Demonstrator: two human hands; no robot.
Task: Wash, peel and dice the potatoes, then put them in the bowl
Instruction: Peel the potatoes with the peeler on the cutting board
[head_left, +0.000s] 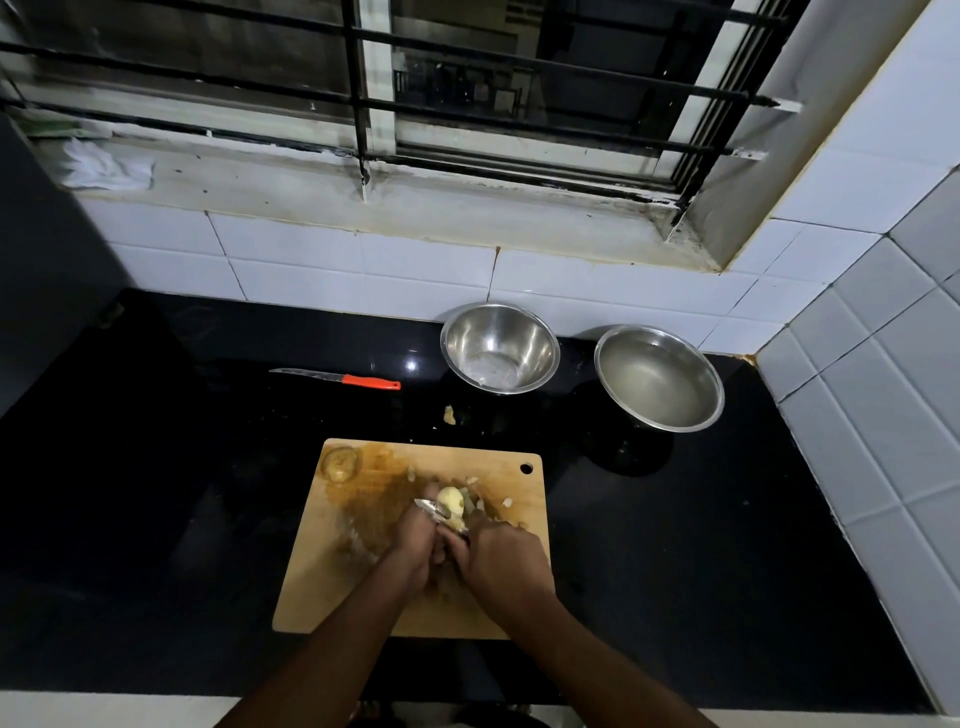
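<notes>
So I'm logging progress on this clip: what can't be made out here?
Head view only:
- Potato: lower part hidden by both hands.
- Peeler: handle hidden inside the right hand.
- Left hand: its grip is hidden underneath.
- Left bowl: contents lost in reflections.
- Scrap on the counter: too small to identify.

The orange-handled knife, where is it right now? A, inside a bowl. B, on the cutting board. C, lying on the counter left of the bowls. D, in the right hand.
C: the orange-handled knife lies alone on the black counter, left of the steel bowls.
</notes>
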